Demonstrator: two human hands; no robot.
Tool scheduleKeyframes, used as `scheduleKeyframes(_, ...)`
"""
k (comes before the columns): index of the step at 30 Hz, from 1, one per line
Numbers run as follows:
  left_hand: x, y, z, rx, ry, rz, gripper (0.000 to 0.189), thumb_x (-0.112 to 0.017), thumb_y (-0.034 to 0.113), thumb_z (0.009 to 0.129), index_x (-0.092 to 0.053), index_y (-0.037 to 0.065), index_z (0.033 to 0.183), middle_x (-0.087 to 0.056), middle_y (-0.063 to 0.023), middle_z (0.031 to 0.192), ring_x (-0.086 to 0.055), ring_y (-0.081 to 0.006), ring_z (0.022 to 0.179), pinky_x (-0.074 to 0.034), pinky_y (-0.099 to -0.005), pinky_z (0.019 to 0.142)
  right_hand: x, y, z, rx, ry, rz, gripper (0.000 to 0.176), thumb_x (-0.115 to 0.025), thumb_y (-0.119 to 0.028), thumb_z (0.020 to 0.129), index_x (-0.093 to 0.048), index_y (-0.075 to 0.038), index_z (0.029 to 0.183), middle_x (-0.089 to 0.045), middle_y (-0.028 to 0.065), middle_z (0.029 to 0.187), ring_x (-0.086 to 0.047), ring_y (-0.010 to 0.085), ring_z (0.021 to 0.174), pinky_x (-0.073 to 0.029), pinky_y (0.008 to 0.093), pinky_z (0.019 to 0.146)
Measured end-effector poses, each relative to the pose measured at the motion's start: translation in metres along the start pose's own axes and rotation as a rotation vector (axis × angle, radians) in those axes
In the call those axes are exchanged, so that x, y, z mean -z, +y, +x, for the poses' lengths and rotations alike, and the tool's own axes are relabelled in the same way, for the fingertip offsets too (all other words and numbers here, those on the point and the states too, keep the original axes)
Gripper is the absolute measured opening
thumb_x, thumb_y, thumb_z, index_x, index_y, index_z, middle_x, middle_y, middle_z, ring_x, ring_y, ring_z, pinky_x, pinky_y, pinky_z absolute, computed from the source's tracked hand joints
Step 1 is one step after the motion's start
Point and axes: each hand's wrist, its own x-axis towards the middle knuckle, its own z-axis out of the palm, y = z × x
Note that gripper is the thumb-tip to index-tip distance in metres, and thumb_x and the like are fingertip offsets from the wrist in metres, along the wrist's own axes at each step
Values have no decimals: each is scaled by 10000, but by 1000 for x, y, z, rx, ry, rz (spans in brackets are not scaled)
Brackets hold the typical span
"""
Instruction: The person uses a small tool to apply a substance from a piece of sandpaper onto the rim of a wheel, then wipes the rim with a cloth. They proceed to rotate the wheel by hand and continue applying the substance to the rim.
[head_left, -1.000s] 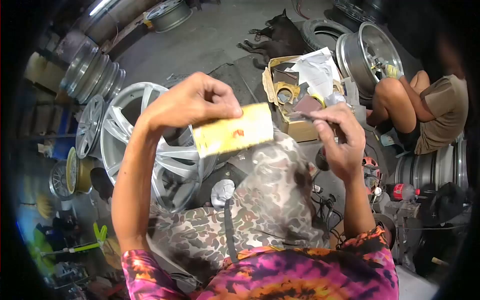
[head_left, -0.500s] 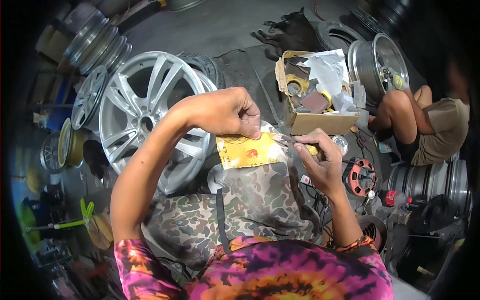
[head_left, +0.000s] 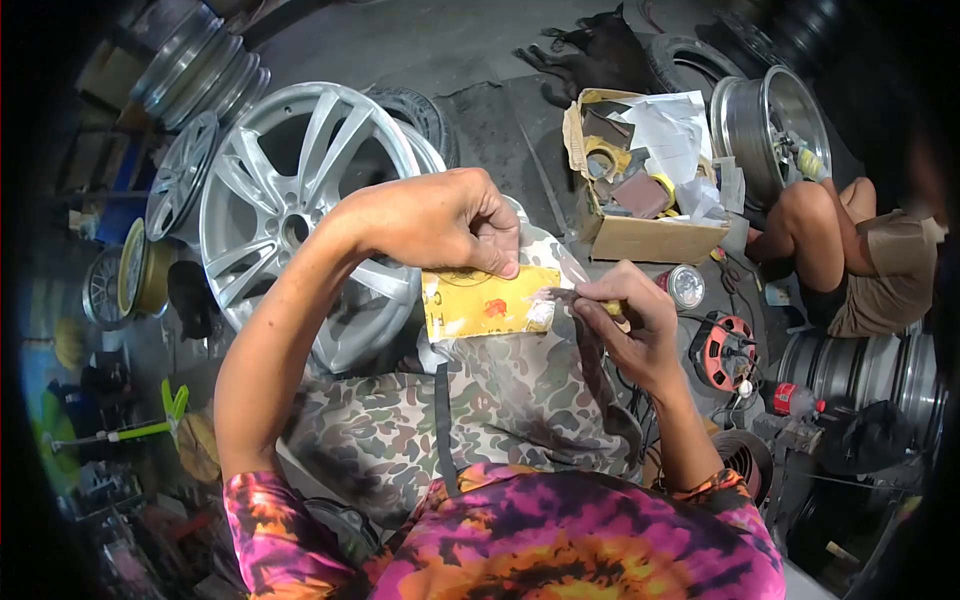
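Note:
My left hand [head_left: 455, 222] pinches the top edge of a yellow card [head_left: 468, 308] with a red mark and printed letters. Smears of white paste [head_left: 541, 312] lie on the card's right side. My right hand [head_left: 640, 325] is closed on a small putty knife [head_left: 562, 295] with a yellowish handle. The thin dark blade points left, and its tip meets the pasty part of the card. Both hands are above camouflage cloth [head_left: 510, 390] over my lap. A large silver alloy wheel [head_left: 245, 178] stands behind my left forearm.
A cardboard box [head_left: 655, 242] of papers, tape and sanding sheets sits ahead on the right, with a tin can [head_left: 685, 287] and red cable reel [head_left: 724, 350] nearby. A seated person [head_left: 880, 270] works at another wheel [head_left: 735, 130]. A black dog [head_left: 605, 60] lies farther off.
The putty knife has moved slightly left onto the card's right side, and the card looks flatter and more level. My view has shifted a little.

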Motion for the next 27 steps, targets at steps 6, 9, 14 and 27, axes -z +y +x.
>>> scheduleKeyframes(6, -3, -1, 1, 20, -2, -16, 186, -733, 182, 897, -725, -3, 914, -675, -10, 715, -584, -57, 669, -472, -254, 616, 7, -6, -4, 26, -96, -82, 215, -739, 73, 774, -691, 3, 972, -635, 101, 816, -604, 222, 718, -462, 308, 632)
scheduleKeyframes(9, -4, 1, -1, 26, -4, -16, 192, -731, 191, 900, -725, -1, 921, -674, -9, 716, -576, -55, 664, -468, -256, 611, 12, -11, -4, 21, -143, -83, 224, -741, 71, 771, -692, -2, 977, -622, 98, 807, -593, 222, 707, -459, 313, 631)
scheduleKeyframes(14, -12, -14, -7, -19, 191, -145, 194, -727, 193, 900, -729, 1, 925, -665, 6, 718, -561, -58, 657, -448, -252, 602, 24, -4, -9, -47, -246, 7, 220, -731, 41, 799, -682, 3, 1010, -606, 78, 827, -576, 178, 694, -450, 303, 631)
scheduleKeyframes(27, -62, -13, -1, -62, 860, -955, 421, -723, 60, 891, -556, -55, 1260, -674, -142, 1130, -696, -186, 971, -613, -270, 772, 17, -11, -10, -204, 208, 345, 121, -623, 11, 939, -578, 21, 1051, -573, 64, 987, -595, 89, 738, -489, 218, 685)
